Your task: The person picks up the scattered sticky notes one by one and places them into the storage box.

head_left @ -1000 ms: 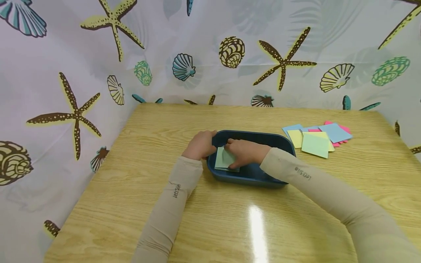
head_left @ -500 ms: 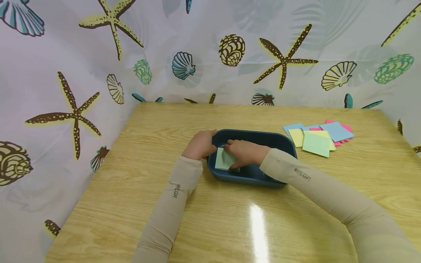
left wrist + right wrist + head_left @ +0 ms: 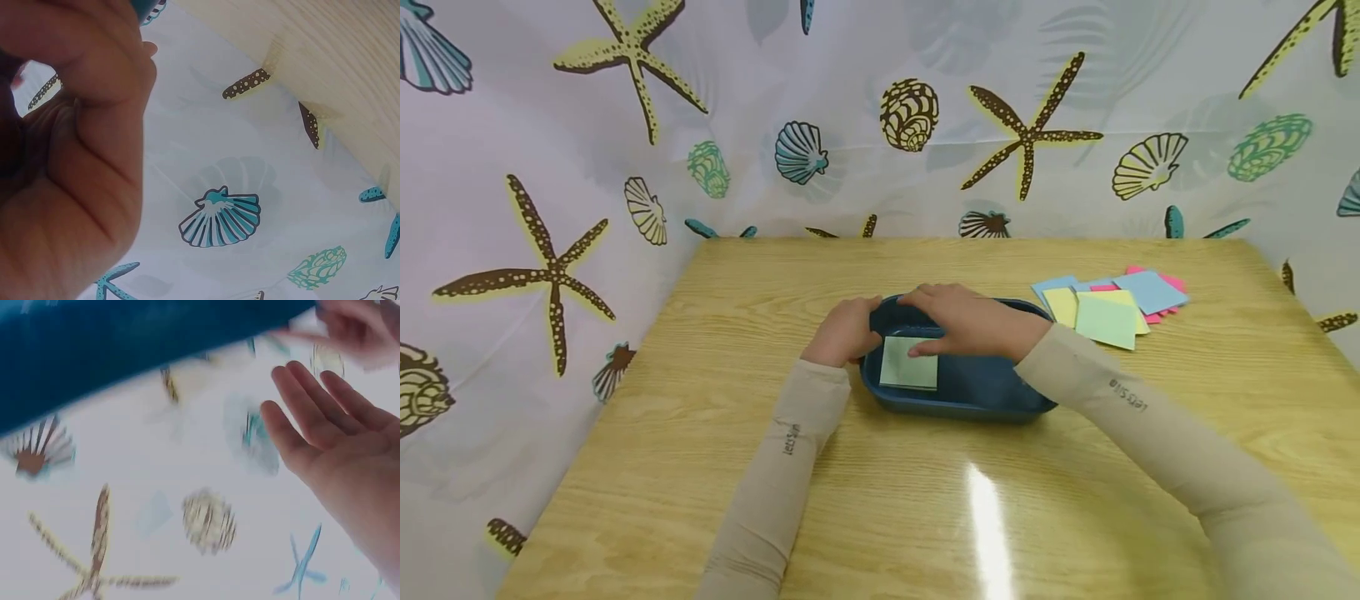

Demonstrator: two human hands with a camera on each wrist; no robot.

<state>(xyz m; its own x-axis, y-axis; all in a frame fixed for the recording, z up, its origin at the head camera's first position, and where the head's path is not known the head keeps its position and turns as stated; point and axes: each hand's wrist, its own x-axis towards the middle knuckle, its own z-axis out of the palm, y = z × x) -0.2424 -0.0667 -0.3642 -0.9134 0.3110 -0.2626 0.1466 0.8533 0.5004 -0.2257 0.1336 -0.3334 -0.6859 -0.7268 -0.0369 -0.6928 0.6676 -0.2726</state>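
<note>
A dark blue oval-ended tray (image 3: 962, 410) stands on the table, its left end gripped at the rim by my left hand (image 3: 844, 332). Inside, at the left end, lies a small stack of pale green sticky notes (image 3: 901, 372). My right hand (image 3: 973, 321) hovers over the tray with loosely extended fingers, thumb above the notes, holding nothing. In the right wrist view its fingers (image 3: 312, 419) are spread apart beside the tray's wall (image 3: 125, 356). The left wrist view shows the curled left hand (image 3: 81, 156) close up, with only a sliver of the tray at the top.
Right of the tray, loose sticky notes lie overlapped on the wooden table (image 3: 760, 292): a green note (image 3: 1107, 323), a blue note (image 3: 1152, 292), and yellow and pink ones. Behind the table hangs a white curtain (image 3: 850, 67) printed with shells and starfish.
My right hand has come off the green notes and risen, leaving the stack in the tray. The left hand keeps its grip on the rim. The head view has shifted slightly.
</note>
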